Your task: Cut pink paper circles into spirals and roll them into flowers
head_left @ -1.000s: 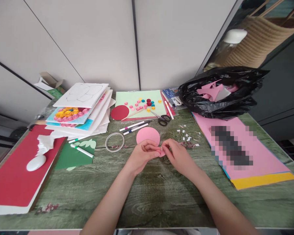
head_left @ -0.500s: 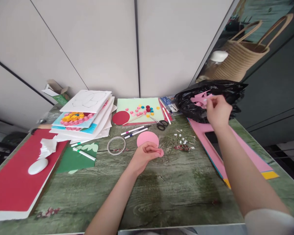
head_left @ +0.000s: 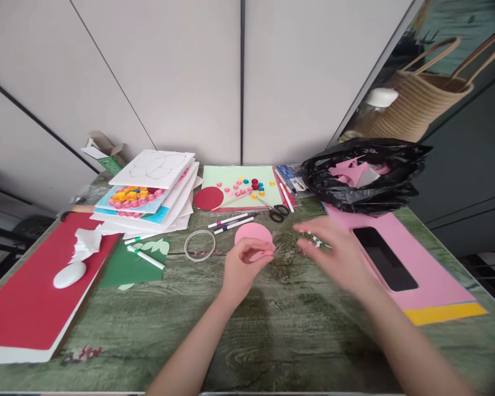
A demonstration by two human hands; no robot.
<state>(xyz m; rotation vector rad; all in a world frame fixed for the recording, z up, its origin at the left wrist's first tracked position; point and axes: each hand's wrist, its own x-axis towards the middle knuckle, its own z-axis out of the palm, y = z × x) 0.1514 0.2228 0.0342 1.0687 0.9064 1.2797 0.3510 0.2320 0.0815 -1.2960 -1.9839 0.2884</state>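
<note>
My left hand (head_left: 245, 264) pinches a small pink paper disc, mostly hidden by the fingers, just over the near edge of a larger pink paper circle (head_left: 253, 232). Thumb and fingers apart, my right hand (head_left: 334, 253) hovers above scattered white paper bits (head_left: 314, 240); it is a little blurred and nothing shows in it. Black-handled scissors (head_left: 278, 212) lie beyond the hands. To the left of the pink circle are a roll of tape (head_left: 199, 245) and capped white markers (head_left: 233, 224).
A black plastic bag (head_left: 367, 187) with pink scraps stands at the back right. Nearer lie pink sheets (head_left: 429, 264) with a phone (head_left: 384, 258) on top. On the left are stacked pictures (head_left: 152, 170), green paper (head_left: 144, 269) and a red board (head_left: 28, 297) bearing a white oval object (head_left: 69, 274).
My right hand has left the black bag and come down left toward the middle of the table, fingers opened. My left hand stays beside the pink circle. The view has shifted slightly.
</note>
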